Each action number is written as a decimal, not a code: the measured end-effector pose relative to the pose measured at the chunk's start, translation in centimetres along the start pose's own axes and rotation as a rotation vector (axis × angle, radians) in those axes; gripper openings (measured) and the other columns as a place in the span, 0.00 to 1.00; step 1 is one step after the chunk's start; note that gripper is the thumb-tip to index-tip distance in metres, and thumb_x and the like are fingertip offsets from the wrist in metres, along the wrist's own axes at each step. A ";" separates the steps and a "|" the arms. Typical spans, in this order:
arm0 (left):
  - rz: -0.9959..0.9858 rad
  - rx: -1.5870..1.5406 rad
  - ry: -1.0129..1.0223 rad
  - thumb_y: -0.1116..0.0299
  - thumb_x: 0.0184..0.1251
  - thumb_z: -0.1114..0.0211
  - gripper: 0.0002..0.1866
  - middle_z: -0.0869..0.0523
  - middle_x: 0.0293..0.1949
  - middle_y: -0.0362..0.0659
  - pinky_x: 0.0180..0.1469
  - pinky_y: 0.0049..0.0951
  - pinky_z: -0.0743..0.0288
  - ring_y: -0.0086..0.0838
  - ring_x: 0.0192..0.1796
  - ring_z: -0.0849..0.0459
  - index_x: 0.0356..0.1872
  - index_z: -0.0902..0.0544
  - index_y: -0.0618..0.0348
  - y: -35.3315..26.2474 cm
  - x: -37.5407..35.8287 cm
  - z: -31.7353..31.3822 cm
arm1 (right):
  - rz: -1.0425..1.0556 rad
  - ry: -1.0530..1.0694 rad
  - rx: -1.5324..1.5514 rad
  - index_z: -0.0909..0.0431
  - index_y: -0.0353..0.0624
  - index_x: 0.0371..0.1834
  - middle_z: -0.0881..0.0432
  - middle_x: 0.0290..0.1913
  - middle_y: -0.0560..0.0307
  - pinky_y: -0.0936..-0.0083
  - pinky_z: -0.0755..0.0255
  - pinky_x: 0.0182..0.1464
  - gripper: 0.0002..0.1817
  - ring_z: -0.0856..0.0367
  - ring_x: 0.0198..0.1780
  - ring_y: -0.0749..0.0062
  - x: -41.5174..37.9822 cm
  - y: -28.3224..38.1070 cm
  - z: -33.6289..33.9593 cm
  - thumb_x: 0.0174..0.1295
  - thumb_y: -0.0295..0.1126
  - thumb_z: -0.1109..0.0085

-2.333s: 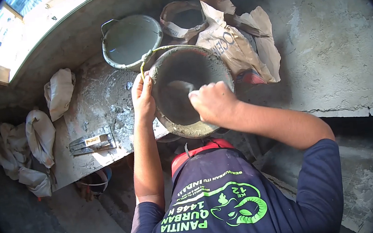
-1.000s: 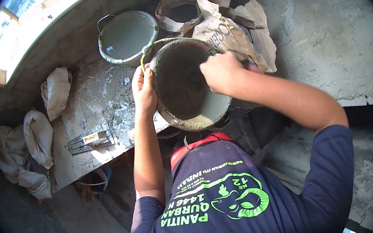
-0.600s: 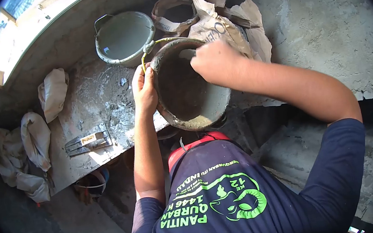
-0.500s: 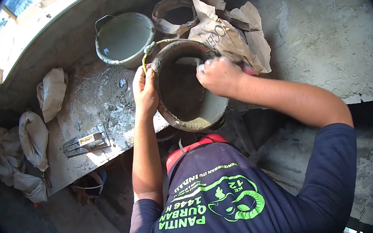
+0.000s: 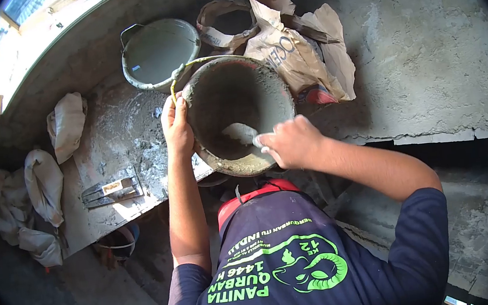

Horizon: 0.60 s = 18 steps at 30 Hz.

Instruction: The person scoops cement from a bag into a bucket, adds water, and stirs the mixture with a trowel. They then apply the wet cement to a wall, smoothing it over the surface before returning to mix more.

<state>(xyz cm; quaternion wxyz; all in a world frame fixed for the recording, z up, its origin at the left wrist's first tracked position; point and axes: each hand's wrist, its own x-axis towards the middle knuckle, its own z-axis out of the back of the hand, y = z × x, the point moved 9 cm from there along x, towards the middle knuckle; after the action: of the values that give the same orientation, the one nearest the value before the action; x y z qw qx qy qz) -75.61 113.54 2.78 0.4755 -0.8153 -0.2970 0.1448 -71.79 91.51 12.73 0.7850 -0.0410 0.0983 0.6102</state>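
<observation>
A cement-crusted bucket (image 5: 278, 91) is tilted toward me at the edge of the work surface. My left hand (image 5: 177, 130) grips its left rim, thumb up beside the yellow handle (image 5: 174, 87). In my right hand (image 5: 294, 142), at the bucket's near right rim, is a small trowel (image 5: 240, 133). Its mortar-coated blade reaches inside the bucket, over the dark lower part. Shadow hides how much mix is in there. My right fingers are closed round the handle, which they mostly cover.
Behind stands a second bucket (image 5: 162, 53) of greyish liquid, beside torn paper cement sacks (image 5: 295, 50). A plastering float (image 5: 111, 190) lies on the splattered board (image 5: 101, 220) at left, near pale cloth bundles (image 5: 42, 181). A ledge (image 5: 421, 72) extends right.
My right hand has brought the trowel from the bucket's far side down toward the near right rim. The bucket has shifted slightly left with my left hand still on it.
</observation>
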 end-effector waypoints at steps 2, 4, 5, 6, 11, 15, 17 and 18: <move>0.005 -0.053 -0.036 0.68 0.82 0.44 0.13 0.13 0.51 0.43 0.59 0.27 0.24 0.24 0.52 0.16 0.56 0.20 0.64 0.4 0.0 1.4 | -0.056 0.055 -0.025 0.11 0.59 0.43 0.14 0.28 0.53 0.56 0.21 0.35 0.11 0.12 0.34 0.55 2.4 -2.4 0.0 0.60 0.45 0.35; 0.009 -0.058 -0.015 0.68 0.81 0.44 0.13 0.13 0.52 0.44 0.60 0.27 0.24 0.25 0.53 0.16 0.58 0.20 0.64 0.7 -0.1 1.7 | -0.032 0.055 -0.044 0.11 0.57 0.39 0.13 0.30 0.52 0.57 0.20 0.37 0.10 0.11 0.36 0.54 4.8 -3.8 0.1 0.59 0.44 0.33; 0.001 -0.049 -0.020 0.68 0.81 0.44 0.13 0.13 0.52 0.44 0.60 0.27 0.24 0.25 0.53 0.16 0.58 0.20 0.64 0.6 -0.3 1.9 | -0.020 0.073 -0.069 0.10 0.57 0.38 0.13 0.30 0.52 0.58 0.19 0.38 0.09 0.11 0.37 0.54 5.8 -4.1 0.3 0.58 0.44 0.33; -0.007 -0.039 -0.026 0.68 0.81 0.44 0.13 0.13 0.52 0.44 0.60 0.27 0.24 0.25 0.53 0.16 0.58 0.20 0.64 0.4 -0.4 2.1 | -0.006 0.090 -0.093 0.10 0.56 0.36 0.12 0.31 0.51 0.58 0.19 0.39 0.09 0.10 0.38 0.54 6.8 -4.1 0.9 0.58 0.44 0.32; -0.007 -0.018 -0.024 0.68 0.81 0.44 0.13 0.14 0.52 0.43 0.59 0.26 0.24 0.23 0.53 0.17 0.58 0.20 0.63 0.2 -0.6 2.0 | 0.134 -0.041 -0.311 0.12 0.45 0.25 0.11 0.29 0.52 0.64 0.17 0.35 0.05 0.09 0.36 0.60 8.9 -2.0 6.2 0.48 0.33 0.32; -0.016 -0.024 -0.007 0.67 0.82 0.44 0.13 0.14 0.52 0.42 0.59 0.26 0.24 0.23 0.53 0.17 0.58 0.20 0.63 0.2 -0.6 1.7 | 0.205 -0.066 -0.374 0.13 0.47 0.23 0.12 0.27 0.53 0.65 0.18 0.32 0.04 0.10 0.33 0.63 7.9 -0.4 7.1 0.50 0.32 0.37; -0.033 -0.030 -0.013 0.67 0.82 0.44 0.13 0.14 0.52 0.42 0.59 0.26 0.24 0.23 0.53 0.17 0.58 0.21 0.63 0.8 -0.7 2.2 | 0.190 -0.087 -0.363 0.14 0.47 0.22 0.13 0.27 0.54 0.65 0.18 0.31 0.05 0.10 0.32 0.63 6.6 -0.2 5.9 0.50 0.32 0.37; -0.038 -0.034 -0.021 0.67 0.82 0.44 0.13 0.14 0.52 0.42 0.59 0.26 0.24 0.23 0.53 0.17 0.58 0.21 0.63 0.5 -0.9 2.0 | 0.171 -0.111 -0.350 0.14 0.47 0.22 0.13 0.26 0.54 0.66 0.19 0.31 0.05 0.11 0.31 0.63 6.0 -0.3 5.1 0.50 0.32 0.38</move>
<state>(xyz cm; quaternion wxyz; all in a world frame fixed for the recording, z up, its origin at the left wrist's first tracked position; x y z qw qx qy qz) -77.17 114.16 1.34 0.4612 -0.8159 -0.3199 0.1390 -69.53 98.04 16.47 0.7154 -0.1346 -0.0499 0.6838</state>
